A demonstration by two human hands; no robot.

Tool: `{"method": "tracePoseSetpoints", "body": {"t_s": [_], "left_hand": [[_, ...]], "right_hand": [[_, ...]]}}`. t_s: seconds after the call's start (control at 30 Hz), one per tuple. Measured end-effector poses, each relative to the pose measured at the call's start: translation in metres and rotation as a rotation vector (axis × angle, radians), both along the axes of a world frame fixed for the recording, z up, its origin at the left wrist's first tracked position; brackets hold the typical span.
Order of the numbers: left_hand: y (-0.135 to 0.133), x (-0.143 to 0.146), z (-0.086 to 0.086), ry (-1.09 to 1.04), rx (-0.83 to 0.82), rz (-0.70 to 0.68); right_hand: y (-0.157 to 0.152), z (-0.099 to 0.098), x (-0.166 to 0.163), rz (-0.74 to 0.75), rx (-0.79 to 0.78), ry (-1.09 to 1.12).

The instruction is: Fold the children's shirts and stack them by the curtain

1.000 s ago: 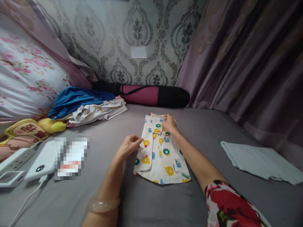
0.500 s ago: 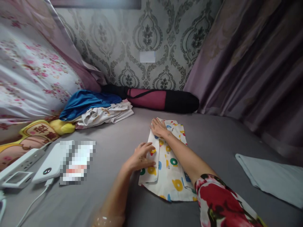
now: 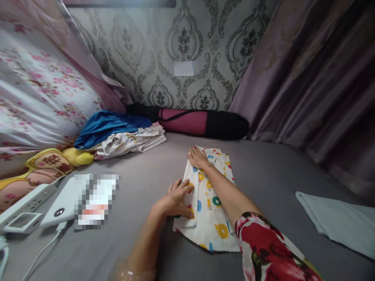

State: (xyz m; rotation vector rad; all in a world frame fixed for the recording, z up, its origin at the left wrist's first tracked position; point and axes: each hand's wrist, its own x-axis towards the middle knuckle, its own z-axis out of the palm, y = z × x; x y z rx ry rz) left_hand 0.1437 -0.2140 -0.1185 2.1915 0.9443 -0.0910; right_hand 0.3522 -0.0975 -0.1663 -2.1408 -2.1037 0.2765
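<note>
A small white garment (image 3: pixel 215 222) printed with yellow, green and blue shapes lies folded lengthwise on the grey bed sheet (image 3: pixel 263 171). My left hand (image 3: pixel 175 199) lies flat, fingers spread, on the garment's left folded edge near its lower half. My right hand (image 3: pixel 198 158) rests flat and open on the garment's far top end, the forearm stretched along the cloth. A red floral sleeve covers my right upper arm.
A pile of blue and white clothes (image 3: pixel 117 134) sits at the back left beside a floral pillow (image 3: pixel 38 97). A maroon and black roll bag (image 3: pixel 202 123) lies against the wall. A pale folded cloth (image 3: pixel 336 222) lies right. A white power bank (image 3: pixel 60 205) and power strip (image 3: pixel 20 205) lie left.
Both hands went from pinching the garment's folds to lying flat on it. My right hand moved to the top left corner; my left slid down along the left edge.
</note>
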Motion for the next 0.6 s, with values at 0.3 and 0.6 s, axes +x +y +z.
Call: {"method": "tracePoseSetpoints", "body": {"t_s": [0.3, 0.6], "left_hand": [[-0.002, 0.0022, -0.0008, -0.002, 0.018, 0.013], [0.0005, 0.0001, -0.0085, -0.033, 0.037, -0.01]], "right_hand": [[-0.0067, 0.0003, 0.0085, -0.043, 0.061, -0.062], [-0.0023, -0.003, 0.0095, -0.051, 0.022, -0.054]]}}
